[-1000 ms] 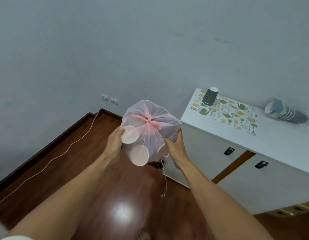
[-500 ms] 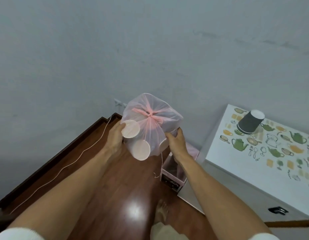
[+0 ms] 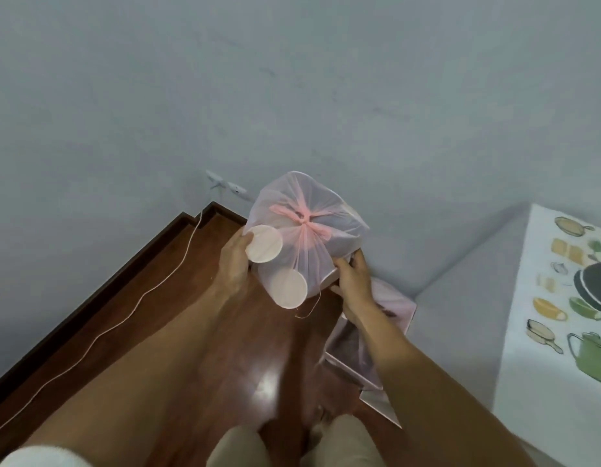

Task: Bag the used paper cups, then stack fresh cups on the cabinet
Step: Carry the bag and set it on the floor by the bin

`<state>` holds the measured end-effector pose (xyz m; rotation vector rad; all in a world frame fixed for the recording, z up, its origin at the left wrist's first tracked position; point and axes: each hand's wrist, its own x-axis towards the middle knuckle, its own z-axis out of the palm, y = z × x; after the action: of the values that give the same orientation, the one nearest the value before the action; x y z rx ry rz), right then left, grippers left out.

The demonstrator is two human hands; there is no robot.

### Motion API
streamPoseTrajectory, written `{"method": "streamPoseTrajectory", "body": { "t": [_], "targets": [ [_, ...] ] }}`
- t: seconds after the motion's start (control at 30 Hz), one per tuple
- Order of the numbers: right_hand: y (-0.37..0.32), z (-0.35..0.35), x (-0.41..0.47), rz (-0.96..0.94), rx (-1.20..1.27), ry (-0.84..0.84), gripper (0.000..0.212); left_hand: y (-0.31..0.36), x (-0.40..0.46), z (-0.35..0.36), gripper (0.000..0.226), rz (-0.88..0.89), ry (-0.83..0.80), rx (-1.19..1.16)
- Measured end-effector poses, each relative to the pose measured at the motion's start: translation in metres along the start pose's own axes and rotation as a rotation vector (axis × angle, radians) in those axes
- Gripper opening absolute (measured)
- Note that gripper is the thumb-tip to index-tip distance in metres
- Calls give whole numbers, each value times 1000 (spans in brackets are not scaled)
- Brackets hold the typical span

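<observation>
A translucent pink bag (image 3: 309, 210), knotted at the top, holds several used paper cups; two round cup bottoms (image 3: 263, 244) press against its near side. My left hand (image 3: 233, 261) grips the bag's left side and my right hand (image 3: 353, 278) holds its lower right. The bag hangs in the air above the wooden floor, up and left of a small pink bin. At the right edge stands the white cabinet (image 3: 545, 348) with a teapot-print cover, and part of an upturned dark grey cup (image 3: 595, 288) shows on it.
A small pink bin (image 3: 366, 335) lined with a pink bag stands on the floor against the cabinet's left side, under my right forearm. A white cord (image 3: 130, 315) runs along the floor from a wall socket (image 3: 225, 183). My knees show at the bottom.
The view has swung left and down; the cabinet slid to the right edge and the bin came into sight. Both hands keep their hold on the bag.
</observation>
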<state>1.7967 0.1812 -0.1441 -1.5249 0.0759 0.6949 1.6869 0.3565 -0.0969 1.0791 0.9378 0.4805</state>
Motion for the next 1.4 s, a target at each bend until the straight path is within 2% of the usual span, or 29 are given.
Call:
{"method": "streamPoseTrajectory", "body": {
  "t": [0.2,0.4,0.5,0.7,0.8,0.93,1.1,1.13,1.23,1.27,1.33,1.4],
  "targets": [
    [118,19,87,-13,44,154,54,-104,93,-14,23,-17,-44,53],
    [252,44,152,45,160,377,48,-261,189,-54,29,-72,-81,98],
    [305,48,179,86,195,444,48,-318,219,-68,33,-87,-84,117],
    [414,44,248,110,134,542,51,-445,284,-83,30,-150,-96,106],
    [452,38,269,136,106,577,53,-487,303,-87,23,-182,-103,130],
    [489,31,293,113,92,594,56,-527,329,-82,36,-246,-95,130],
    [502,22,308,30,-98,559,71,-550,334,-61,25,-271,-128,53],
    [500,22,307,8,-127,553,66,-558,337,-59,33,-276,-165,47],
    [492,22,305,-22,-146,514,54,-580,365,-50,82,-277,-233,135],
    [487,22,303,-16,-157,507,53,-575,365,-49,87,-249,-236,203],
    [473,23,295,-3,-173,503,54,-546,354,-47,69,-158,-253,368],
    [453,25,282,14,-203,487,56,-492,319,-43,53,-148,-304,418]
  ]
}}
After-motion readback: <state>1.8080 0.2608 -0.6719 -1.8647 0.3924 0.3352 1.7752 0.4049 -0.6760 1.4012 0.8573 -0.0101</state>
